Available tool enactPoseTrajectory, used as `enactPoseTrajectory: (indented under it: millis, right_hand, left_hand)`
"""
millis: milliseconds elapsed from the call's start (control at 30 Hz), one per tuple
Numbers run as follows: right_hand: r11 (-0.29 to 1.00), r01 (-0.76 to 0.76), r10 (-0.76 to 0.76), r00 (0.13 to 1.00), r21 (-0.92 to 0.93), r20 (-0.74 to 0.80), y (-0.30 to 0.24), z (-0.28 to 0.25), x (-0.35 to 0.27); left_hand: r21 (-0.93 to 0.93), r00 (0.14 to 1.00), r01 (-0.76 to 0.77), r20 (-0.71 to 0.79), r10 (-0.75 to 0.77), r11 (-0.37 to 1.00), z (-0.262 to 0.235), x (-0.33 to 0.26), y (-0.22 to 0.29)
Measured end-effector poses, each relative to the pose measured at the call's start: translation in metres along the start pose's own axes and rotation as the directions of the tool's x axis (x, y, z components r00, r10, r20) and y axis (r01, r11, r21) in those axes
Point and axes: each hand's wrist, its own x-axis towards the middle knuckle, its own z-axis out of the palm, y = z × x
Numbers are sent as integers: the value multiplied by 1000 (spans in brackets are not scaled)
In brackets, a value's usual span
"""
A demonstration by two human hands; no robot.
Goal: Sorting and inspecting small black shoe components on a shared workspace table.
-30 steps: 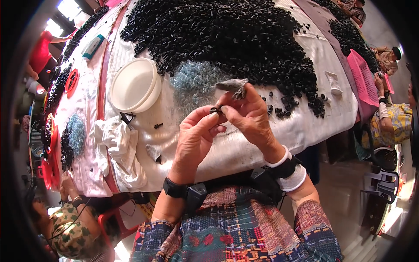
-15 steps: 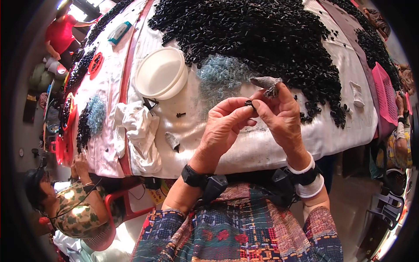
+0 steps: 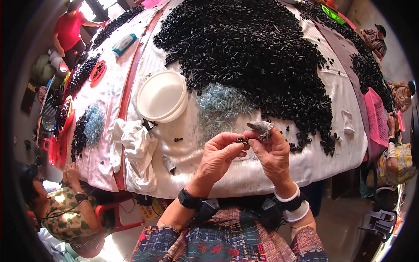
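A small black ring-shaped piece (image 3: 240,140) is pinched in the fingertips of my left hand (image 3: 216,157), held just above the near part of the table. My right hand (image 3: 273,159) meets it from the other side, thumb and fingers closed at the same piece; their exact contact is partly hidden. On a finger of my right hand sits a grey cloth finger cover (image 3: 261,127). Just beyond my hands lies a heap of tiny pale-blue see-through pieces (image 3: 222,102). Behind it spreads a large pile of small black parts (image 3: 244,56).
Left of the pile stands a white round tub (image 3: 161,96), with a crumpled white cloth (image 3: 137,153) nearer me. A second grey finger cover (image 3: 168,164) and a black part (image 3: 178,139) lie on the cloth-covered table. A pink basket (image 3: 376,115) is at right. Other people sit around the table.
My view has shifted, so the table and both hands appear lower. The black piece has turned in my fingers and its round opening now shows. Both hands stay together.
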Motion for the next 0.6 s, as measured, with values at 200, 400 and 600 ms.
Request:
enactPoseTrajectory:
  millis: [200, 400, 600]
  right_hand:
    - [998, 20, -21, 999, -52, -29, 5, -5, 6]
    - [988, -150, 151, 987, 36, -50, -3, -7, 7]
    - [981, 156, -171, 977, -115, -127, -11, -1, -1]
  left_hand:
    - [-27, 999, -9, -38, 8, 1000, 2, 9, -2]
    - [-16, 1000, -22, -6, 22, 1000, 0, 10, -4]
    - [77, 1000, -9, -20, 11, 997, 6, -1, 3]
